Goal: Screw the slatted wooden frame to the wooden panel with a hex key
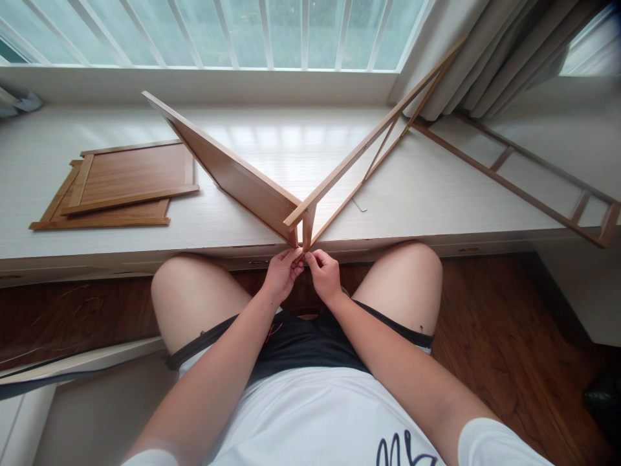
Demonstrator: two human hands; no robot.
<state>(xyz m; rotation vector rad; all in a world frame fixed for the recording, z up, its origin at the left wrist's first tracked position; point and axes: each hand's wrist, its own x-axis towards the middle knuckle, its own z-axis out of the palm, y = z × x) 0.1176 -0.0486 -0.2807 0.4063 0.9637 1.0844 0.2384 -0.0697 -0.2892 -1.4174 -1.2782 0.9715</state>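
Note:
A ladder-like wooden side frame (369,149) stands on its long edge on the white ledge, slanting away to the right. A wooden panel (237,181) meets its near end and leans away to the left, so the two form a V. At this near corner my left hand (283,275) pinches, its thumb and fingertips against the lower wood. My right hand (324,275) is closed in a pinch right beside it, fingertips almost touching. Whatever small thing is between the fingertips is too hidden to name.
A bent hex key (359,206) lies beside the frame. Two framed wooden panels (130,175) overlap on the left. Another ladder-like frame (524,168) rests at the right, reaching past the ledge's edge. A barred window (266,32) and grey curtain (485,65) are behind.

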